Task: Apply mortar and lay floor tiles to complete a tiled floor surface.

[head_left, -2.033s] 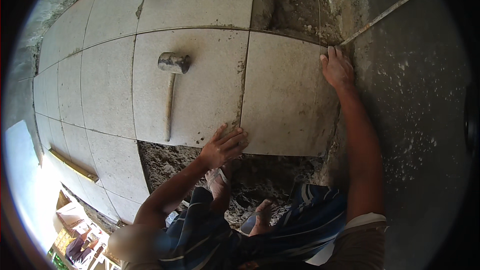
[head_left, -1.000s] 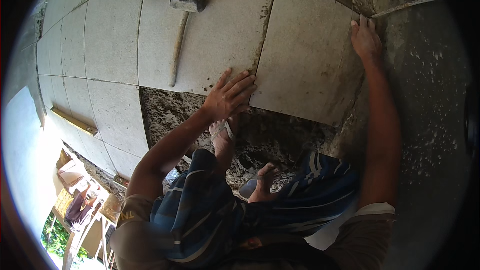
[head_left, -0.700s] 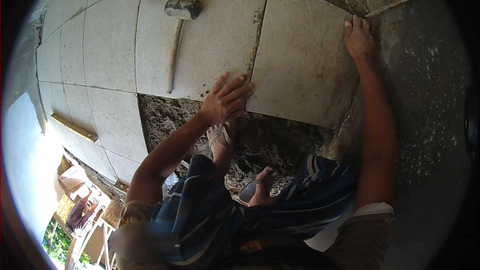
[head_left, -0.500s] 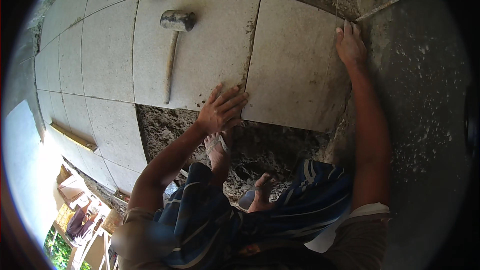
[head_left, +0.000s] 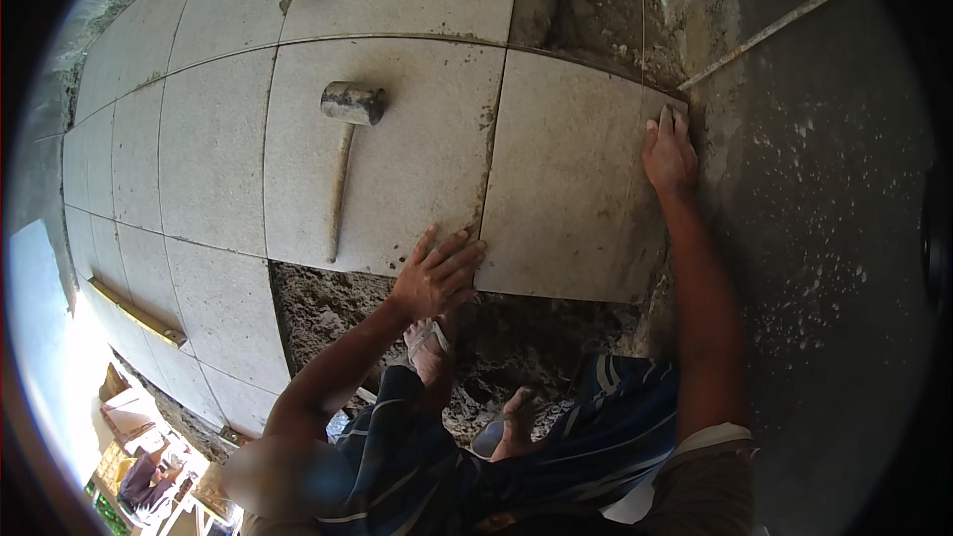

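My left hand lies flat with its fingers apart, across the near edge of the pale floor tiles, at the joint between two of them. At the far right corner of the right-hand tile, my right hand rests with its fingers stretched out and the thumb a little apart. A rubber mallet with a dark head and a wooden handle lies on the tile to the left, touched by neither hand. Thin string runs past the right-hand tile's far edge.
Rough dark mortar or soil lies in front of the tiles, around my feet. A yellow level-like bar rests on tiles at left. A thin rod leans by the grey wall. Farther left, a person is near wooden boards.
The view has tilted, so the tiles and mallet appear lower in the picture. My right hand has shifted slightly inward from the tile's corner. My left hand stays at the joint.
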Motion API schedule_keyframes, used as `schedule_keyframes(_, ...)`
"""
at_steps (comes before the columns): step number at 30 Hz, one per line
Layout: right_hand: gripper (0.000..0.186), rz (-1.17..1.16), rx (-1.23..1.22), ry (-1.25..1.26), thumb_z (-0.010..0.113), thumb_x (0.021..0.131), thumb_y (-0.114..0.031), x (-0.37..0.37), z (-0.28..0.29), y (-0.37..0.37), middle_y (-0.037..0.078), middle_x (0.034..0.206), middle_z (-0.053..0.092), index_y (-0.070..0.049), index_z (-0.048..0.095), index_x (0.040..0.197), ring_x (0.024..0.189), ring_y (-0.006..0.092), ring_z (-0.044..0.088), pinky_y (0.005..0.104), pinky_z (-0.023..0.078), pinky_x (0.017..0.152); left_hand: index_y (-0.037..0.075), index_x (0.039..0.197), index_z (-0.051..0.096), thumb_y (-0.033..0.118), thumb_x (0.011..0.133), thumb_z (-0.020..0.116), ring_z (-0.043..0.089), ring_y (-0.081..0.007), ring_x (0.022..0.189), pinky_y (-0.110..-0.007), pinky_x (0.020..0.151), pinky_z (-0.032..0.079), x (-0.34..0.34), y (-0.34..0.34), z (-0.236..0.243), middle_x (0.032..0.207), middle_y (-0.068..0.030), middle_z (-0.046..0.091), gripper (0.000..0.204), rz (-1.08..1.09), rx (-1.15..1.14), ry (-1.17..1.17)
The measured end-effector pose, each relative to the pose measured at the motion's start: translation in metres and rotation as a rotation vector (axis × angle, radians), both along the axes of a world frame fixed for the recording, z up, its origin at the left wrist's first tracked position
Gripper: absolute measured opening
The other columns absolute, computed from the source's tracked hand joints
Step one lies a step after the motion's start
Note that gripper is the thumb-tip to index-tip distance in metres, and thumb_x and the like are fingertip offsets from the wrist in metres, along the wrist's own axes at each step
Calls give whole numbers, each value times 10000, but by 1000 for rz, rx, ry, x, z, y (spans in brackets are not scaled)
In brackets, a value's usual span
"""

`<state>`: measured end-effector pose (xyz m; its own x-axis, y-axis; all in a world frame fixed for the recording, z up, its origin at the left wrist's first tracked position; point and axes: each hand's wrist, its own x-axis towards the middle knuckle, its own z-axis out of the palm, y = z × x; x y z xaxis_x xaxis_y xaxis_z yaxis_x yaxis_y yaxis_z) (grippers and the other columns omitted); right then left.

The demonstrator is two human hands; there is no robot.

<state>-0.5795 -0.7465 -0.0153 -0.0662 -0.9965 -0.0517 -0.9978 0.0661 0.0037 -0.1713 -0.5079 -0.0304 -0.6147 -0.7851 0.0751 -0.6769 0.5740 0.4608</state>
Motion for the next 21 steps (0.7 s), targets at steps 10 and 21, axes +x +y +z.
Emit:
schedule_keyframes(10, 626, -59, 427, -431, 544, 1040, -419, 34, 106, 178, 287, 1497, 510, -10, 487, 1509, 1412, 442, 482, 494, 408, 1154, 136, 1544, 477, 497, 864, 769, 336, -320, 1534, -573, 1274, 204, 16, 58, 79, 1617, -99, 439, 823, 261, 196, 51)
schedule_keyframes(21, 666, -201, 1054, -437, 544, 1007, -583, 16, 421, 537, 307, 1269, 675, -1, 647, 1314, 1269, 477, 599, 490, 458, 1075, 57, 1428, 563, 595, 937, 649, 614, -439, 1214, -514, 1041, 489, 45, 431, 371, 1348, -245, 626, 734, 1311, 1151, -134)
